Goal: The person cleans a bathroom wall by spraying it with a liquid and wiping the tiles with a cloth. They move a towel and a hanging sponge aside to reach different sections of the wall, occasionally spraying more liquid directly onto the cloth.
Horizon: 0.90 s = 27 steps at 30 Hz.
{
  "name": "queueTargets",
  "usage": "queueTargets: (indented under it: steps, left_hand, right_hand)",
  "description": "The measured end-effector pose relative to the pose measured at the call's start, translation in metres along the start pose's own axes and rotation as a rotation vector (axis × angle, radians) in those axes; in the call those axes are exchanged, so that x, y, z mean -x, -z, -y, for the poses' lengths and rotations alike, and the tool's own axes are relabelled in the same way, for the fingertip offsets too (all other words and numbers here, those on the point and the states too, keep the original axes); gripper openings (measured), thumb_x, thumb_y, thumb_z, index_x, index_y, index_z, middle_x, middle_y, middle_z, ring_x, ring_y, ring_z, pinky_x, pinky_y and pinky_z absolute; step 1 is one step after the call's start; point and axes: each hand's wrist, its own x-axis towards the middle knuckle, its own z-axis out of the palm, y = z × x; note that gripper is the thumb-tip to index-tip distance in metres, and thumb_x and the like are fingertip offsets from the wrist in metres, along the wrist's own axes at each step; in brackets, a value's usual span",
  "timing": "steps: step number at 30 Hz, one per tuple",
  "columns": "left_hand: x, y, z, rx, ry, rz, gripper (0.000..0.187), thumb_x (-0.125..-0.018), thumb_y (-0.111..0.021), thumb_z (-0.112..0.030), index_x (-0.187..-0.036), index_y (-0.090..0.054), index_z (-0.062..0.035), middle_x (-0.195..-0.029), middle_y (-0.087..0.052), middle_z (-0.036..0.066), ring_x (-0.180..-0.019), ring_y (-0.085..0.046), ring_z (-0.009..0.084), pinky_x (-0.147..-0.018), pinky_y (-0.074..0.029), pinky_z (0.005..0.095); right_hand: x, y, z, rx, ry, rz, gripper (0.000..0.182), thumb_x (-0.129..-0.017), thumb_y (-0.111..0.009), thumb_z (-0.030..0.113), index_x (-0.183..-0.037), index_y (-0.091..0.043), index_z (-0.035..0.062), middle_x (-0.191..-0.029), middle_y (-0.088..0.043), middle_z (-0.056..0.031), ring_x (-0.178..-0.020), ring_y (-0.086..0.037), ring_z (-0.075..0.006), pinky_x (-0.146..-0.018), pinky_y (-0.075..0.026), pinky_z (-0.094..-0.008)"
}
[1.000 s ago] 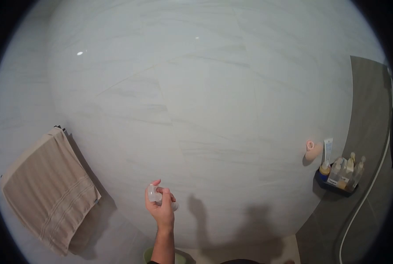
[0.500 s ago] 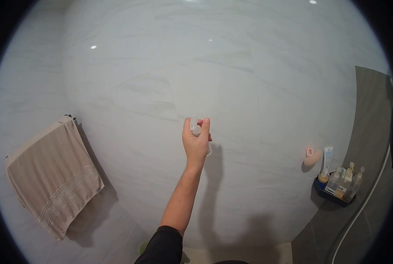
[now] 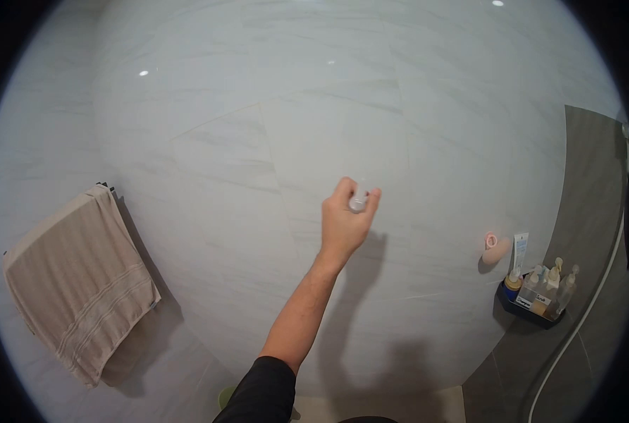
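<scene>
My left hand (image 3: 346, 225) reaches up in front of the pale marbled wall (image 3: 328, 134), its back toward me. Its fingers are wrapped round a spray bottle (image 3: 358, 203), of which only the whitish, see-through top shows between thumb and fingers. The palm hides the rest of the bottle. A shadow of the arm falls on the wall just to the right. My right hand is out of view.
At left a beige towel (image 3: 82, 282) hangs from a dark rail. On the right, a dark corner shelf (image 3: 529, 314) holds several pump bottles (image 3: 540, 289) and a white tube (image 3: 520, 250). Beside it is a pinkish wall-mounted item (image 3: 495, 249). A pale hose (image 3: 575, 345) hangs at far right.
My left hand has moved to the right along the wall with the spray bottle still in its grip. The view has shifted slightly.
</scene>
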Motion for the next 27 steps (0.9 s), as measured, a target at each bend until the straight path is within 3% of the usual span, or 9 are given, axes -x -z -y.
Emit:
queueTargets:
  steps: [1,3,5,11,15,16,19,26,27]
  left_hand:
    - [0.001,0.003,-0.001,0.004,0.004,0.002,0.019,-0.092,-0.073,-0.016,-0.091,-0.058,-0.004,-0.066,-0.056,0.0,-0.051,-0.05,0.0066,-0.046,-0.04,0.025]
    - [-0.001,0.022,-0.001,0.393,0.223,-0.256,0.019,-0.092,-0.072,-0.016,-0.09,-0.058,-0.0042,-0.066,-0.054,0.001,-0.05,-0.049,0.0076,-0.046,-0.041,0.0254]
    - [0.002,0.043,0.012,0.487,0.296,-0.367,0.017,-0.091,-0.071,-0.014,-0.09,-0.058,-0.004,-0.066,-0.052,0.001,-0.05,-0.049,0.0088,-0.046,-0.04,0.0256]
    - [0.033,0.037,0.01,0.448,0.367,-0.372,0.016,-0.092,-0.07,-0.012,-0.088,-0.057,-0.0037,-0.065,-0.051,0.001,-0.049,-0.049,0.0095,-0.046,-0.041,0.0264]
    - [0.049,0.02,0.009,0.224,0.351,-0.044,0.017,-0.09,-0.072,-0.011,-0.088,-0.056,-0.0039,-0.068,-0.053,0.002,-0.05,-0.051,0.0085,-0.045,-0.041,0.0259]
    - [0.047,0.022,0.01,0.227,0.354,-0.048,0.017,-0.09,-0.072,-0.011,-0.088,-0.056,-0.0039,-0.068,-0.053,0.002,-0.05,-0.051,0.0085,-0.045,-0.041,0.0259]
    - [0.033,0.039,0.016,0.427,0.376,-0.421,0.02,-0.09,-0.072,-0.011,-0.087,-0.054,-0.0035,-0.061,-0.05,0.002,-0.049,-0.049,0.0086,-0.045,-0.04,0.0256]
    - [0.056,0.041,0.024,0.405,0.409,-0.442,0.02,-0.089,-0.073,-0.011,-0.086,-0.055,-0.0044,-0.062,-0.051,0.001,-0.05,-0.05,0.0083,-0.046,-0.042,0.0254]
    - [0.065,0.033,0.025,0.349,0.434,-0.259,0.019,-0.089,-0.073,-0.011,-0.086,-0.055,-0.0043,-0.063,-0.052,0.001,-0.051,-0.051,0.0081,-0.046,-0.042,0.0254]
  right_hand:
    - [0.001,0.001,-0.001,0.018,0.003,-0.003,0.043,-0.093,-0.066,0.028,-0.127,-0.062,0.0022,-0.117,-0.067,-0.0139,-0.099,-0.062,-0.0289,-0.09,-0.048,-0.0426]
    - [0.005,0.003,-0.004,0.046,-0.001,-0.016,0.04,-0.093,-0.065,0.027,-0.124,-0.064,0.002,-0.116,-0.068,-0.0148,-0.1,-0.063,-0.0299,-0.09,-0.049,-0.0437]
    - [0.01,0.004,-0.007,0.074,0.0,-0.022,0.038,-0.093,-0.064,0.026,-0.121,-0.065,0.0017,-0.115,-0.069,-0.0158,-0.1,-0.064,-0.031,-0.09,-0.049,-0.0448]
    - [0.02,0.006,-0.013,0.139,0.001,-0.041,0.033,-0.092,-0.062,0.025,-0.113,-0.07,0.001,-0.111,-0.071,-0.0186,-0.1,-0.066,-0.0341,-0.089,-0.05,-0.048]
    - [0.029,0.009,-0.015,0.193,-0.007,-0.053,0.031,-0.091,-0.061,0.024,-0.107,-0.074,0.0005,-0.109,-0.072,-0.0205,-0.101,-0.067,-0.0362,-0.089,-0.051,-0.0501]
    - [0.027,0.011,-0.013,0.074,-0.004,-0.075,0.029,-0.091,-0.062,0.026,-0.102,-0.076,0.0021,-0.109,-0.073,-0.019,-0.106,-0.066,-0.0349,-0.094,-0.049,-0.0487]
    - [0.01,0.008,-0.019,0.08,0.064,-0.094,0.027,-0.089,-0.066,0.029,-0.105,-0.077,0.0105,-0.114,-0.072,-0.0216,-0.111,-0.065,-0.0354,-0.104,-0.045,-0.0481]
    - [0.019,0.002,-0.023,0.096,0.019,-0.094,0.026,-0.088,-0.065,0.026,-0.104,-0.076,0.0088,-0.11,-0.071,-0.0213,-0.107,-0.066,-0.0352,-0.1,-0.046,-0.0478]
    - [0.02,0.003,-0.022,0.099,0.015,-0.096,0.026,-0.088,-0.065,0.026,-0.104,-0.076,0.0085,-0.11,-0.071,-0.0213,-0.106,-0.066,-0.0352,-0.099,-0.047,-0.0478]
